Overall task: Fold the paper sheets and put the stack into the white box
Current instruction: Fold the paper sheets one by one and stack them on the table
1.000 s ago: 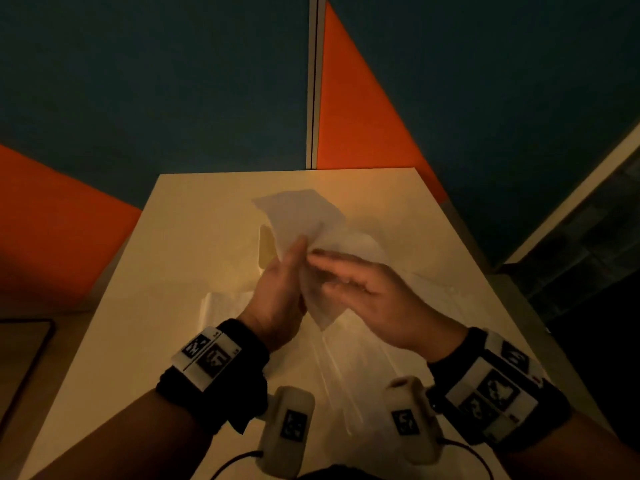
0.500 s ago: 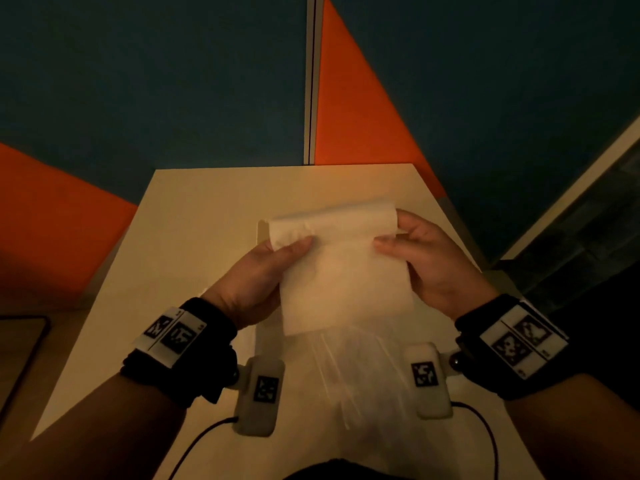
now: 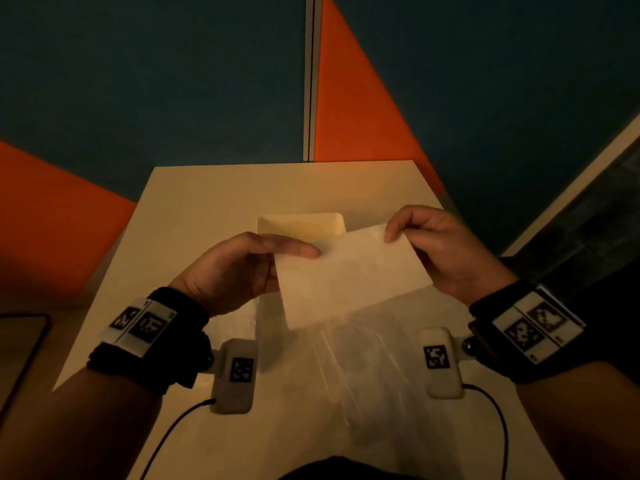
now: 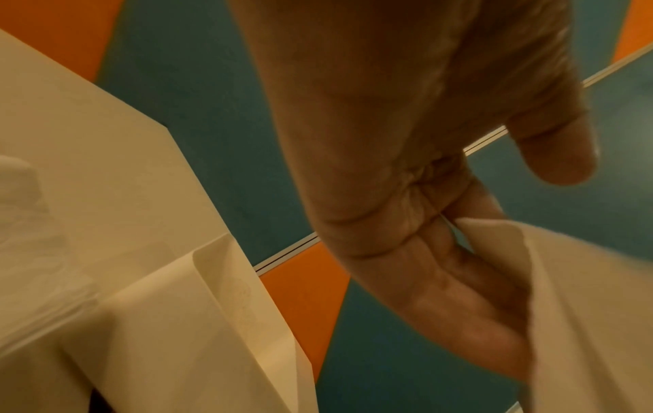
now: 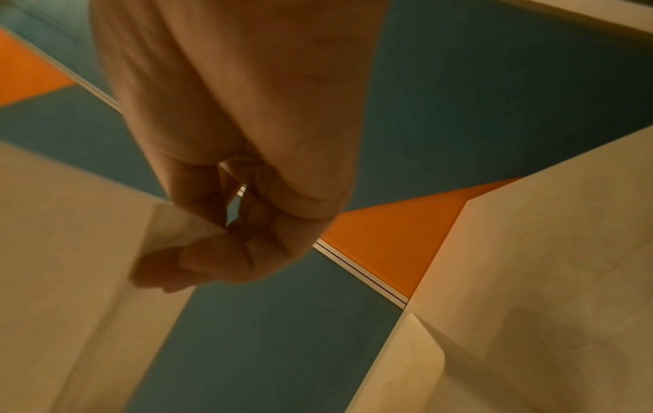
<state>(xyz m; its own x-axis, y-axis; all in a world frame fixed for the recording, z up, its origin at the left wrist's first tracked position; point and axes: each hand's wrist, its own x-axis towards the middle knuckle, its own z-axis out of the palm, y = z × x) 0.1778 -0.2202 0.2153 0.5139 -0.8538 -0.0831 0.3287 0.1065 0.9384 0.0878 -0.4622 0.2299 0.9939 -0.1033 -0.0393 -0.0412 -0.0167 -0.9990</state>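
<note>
Fingers of the left hand are pinching the near-left corner of one folded paper sheet, thumb on top, while the right hand is pinching its far-right corner, so the sheet is hanging level in the air between two hands, tilted a little clockwise. It is hovering over the tabletop, just in front of one white box, whose open mouth is showing beyond the sheet's far edge. One clear plastic wrapper is lying on the tabletop beneath the sheet, possibly with more paper in it, though the dim light is making that hard to tell. The left wrist view is showing the sheet's folded layers against the fingers, which the head view is not showing; the right wrist view is showing the thumb pressing the corner. Square black-and-white marker tags are sitting on both wrist bands; no readable writing is showing.
</note>
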